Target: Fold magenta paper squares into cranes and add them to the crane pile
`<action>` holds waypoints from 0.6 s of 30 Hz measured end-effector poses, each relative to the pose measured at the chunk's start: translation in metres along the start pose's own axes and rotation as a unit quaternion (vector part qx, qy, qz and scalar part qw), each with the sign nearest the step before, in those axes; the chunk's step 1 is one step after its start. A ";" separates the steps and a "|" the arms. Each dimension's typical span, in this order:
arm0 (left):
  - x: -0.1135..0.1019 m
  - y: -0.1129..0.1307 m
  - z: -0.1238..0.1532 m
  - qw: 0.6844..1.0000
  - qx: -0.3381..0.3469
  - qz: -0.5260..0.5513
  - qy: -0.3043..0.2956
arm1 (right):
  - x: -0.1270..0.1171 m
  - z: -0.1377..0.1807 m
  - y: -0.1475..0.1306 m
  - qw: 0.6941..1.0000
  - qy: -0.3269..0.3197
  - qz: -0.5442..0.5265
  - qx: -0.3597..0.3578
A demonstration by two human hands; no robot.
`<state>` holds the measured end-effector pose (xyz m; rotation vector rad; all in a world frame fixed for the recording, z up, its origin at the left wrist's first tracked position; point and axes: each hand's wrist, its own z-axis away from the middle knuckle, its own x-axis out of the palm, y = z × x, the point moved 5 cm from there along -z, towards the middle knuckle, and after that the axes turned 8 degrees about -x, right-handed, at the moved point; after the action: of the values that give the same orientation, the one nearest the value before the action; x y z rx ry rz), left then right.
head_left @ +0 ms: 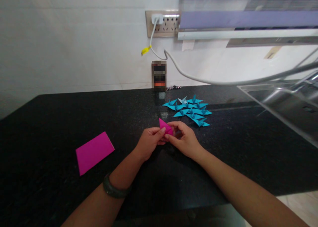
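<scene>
A folded piece of pink origami paper [166, 126] is held between both hands above the dark countertop, one pointed corner sticking up. My left hand [150, 141] pinches its left side, thumb on top. From the right, my right hand [185, 139] grips the other edge between thumb and fingers; part of the paper is hidden by the fingers. Just beyond my right hand lies a group of several blue paper cranes [192, 113], with one paler crane [183, 100] at the back. Left of my left arm rests a stack of pink paper [94, 153].
The black countertop [49, 121] ends at a tiled wall. A blurred-out upright device [159, 75] leans there beside a beaded strand [174, 87]. A white cable [198, 79] runs from the socket panel [162, 23] towards the right. A metal sink [293, 104] is at the right.
</scene>
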<state>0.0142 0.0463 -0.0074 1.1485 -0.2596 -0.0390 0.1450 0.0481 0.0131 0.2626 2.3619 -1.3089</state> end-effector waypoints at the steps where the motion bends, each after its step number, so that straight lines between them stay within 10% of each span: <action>1: 0.000 0.000 0.000 1.000 -0.001 0.001 0.004 | 0.000 0.000 -0.002 1.000 -0.004 0.017 -0.011; 18: -0.001 0.004 -0.001 0.999 0.022 -0.021 0.019 | -0.003 -0.001 -0.003 1.000 0.014 0.025 -0.004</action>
<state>0.0130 0.0493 -0.0039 1.1978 -0.2034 -0.0490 0.1463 0.0476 0.0172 0.3369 2.3687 -1.2796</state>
